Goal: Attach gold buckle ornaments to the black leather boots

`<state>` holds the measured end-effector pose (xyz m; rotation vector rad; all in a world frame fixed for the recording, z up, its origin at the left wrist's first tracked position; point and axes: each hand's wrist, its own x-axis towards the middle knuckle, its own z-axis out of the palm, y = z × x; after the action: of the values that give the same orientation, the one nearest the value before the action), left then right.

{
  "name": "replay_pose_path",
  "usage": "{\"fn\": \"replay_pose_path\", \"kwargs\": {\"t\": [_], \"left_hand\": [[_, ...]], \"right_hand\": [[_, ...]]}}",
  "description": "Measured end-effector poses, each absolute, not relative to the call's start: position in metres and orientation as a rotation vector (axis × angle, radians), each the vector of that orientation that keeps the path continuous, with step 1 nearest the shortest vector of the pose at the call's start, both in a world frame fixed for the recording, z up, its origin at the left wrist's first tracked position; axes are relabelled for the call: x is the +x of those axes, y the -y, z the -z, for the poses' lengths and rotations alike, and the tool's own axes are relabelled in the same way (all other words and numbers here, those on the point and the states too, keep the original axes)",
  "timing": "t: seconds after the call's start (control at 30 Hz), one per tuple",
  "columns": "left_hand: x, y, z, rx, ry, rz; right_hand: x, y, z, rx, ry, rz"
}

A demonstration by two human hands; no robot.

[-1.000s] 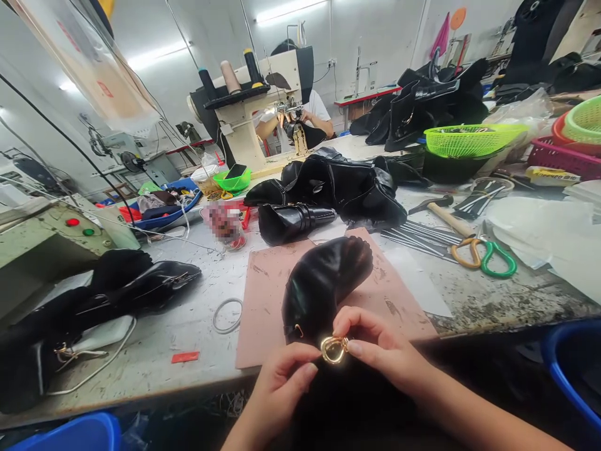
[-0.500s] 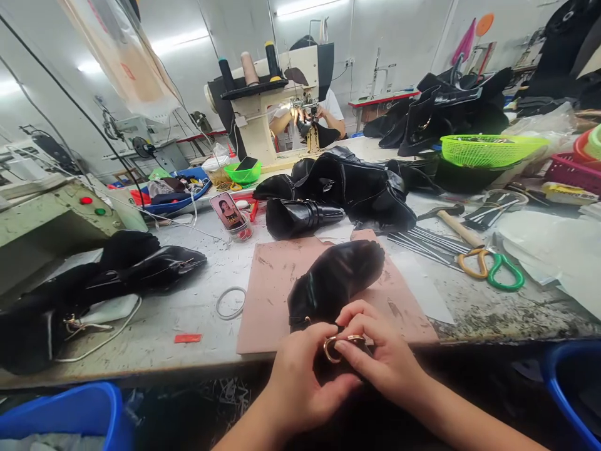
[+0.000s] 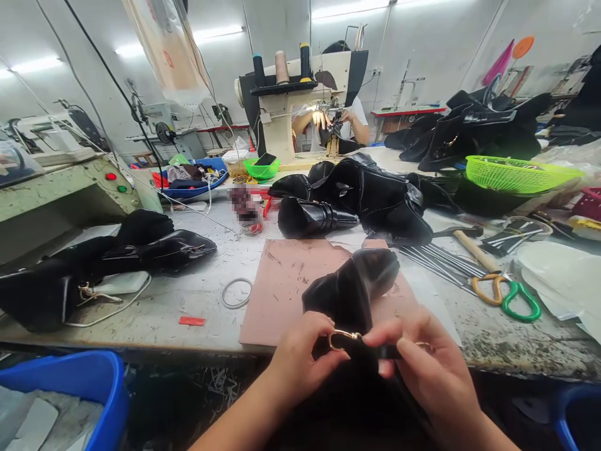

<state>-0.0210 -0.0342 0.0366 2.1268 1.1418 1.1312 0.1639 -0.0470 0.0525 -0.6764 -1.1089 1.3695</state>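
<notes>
A curved, shiny gold metal buckle (image 3: 355,336) is pinched in the left hand (image 3: 300,351), near a glossy black boot upper (image 3: 347,285); a narrow black strap (image 3: 387,351) is gripped by the right hand (image 3: 432,369). The buckle, probably rigid and slippery, is best held by its rim; the strap seems light, pliable.

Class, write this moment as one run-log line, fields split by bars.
left hand: on gold ring | right hand: pinching black strap | boot: on pink board | scissors: right, unheld
</notes>
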Motion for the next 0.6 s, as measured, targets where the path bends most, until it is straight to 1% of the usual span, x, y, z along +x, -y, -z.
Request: {"fn": "replay_pose_path", "kwargs": {"t": [0.13, 0.23, 0.33, 0.47, 0.53, 0.6], "left_hand": [[-0.018, 0.033, -0.036, 2.063, -1.171, -1.067], [-0.017, 0.035, -0.036, 2.006, -1.182, -1.082], [-0.019, 0.037, -0.037, 1.992, -1.122, -1.041], [-0.024, 0.039, -0.040, 1.973, -1.045, -1.025], [-0.025, 0.038, -0.041, 1.925, -1.056, -1.038], [-0.026, 0.038, -0.043, 1.887, -1.046, -1.060]], "right_hand": [[0.162, 0.053, -0.067, -0.513, 1.411, -1.422], [0.160, 0.053, -0.081, -0.453, 1.791, -1.355], [0.156, 0.049, -0.086, -0.504, 2.107, -1.098], [0.152, 0.038, -0.070, -0.709, 2.215, -0.529], [0.152, 0.034, -0.060, -0.818, 2.197, -0.446], [0.153, 0.032, -0.056, -0.858, 2.196, -0.556]]}}
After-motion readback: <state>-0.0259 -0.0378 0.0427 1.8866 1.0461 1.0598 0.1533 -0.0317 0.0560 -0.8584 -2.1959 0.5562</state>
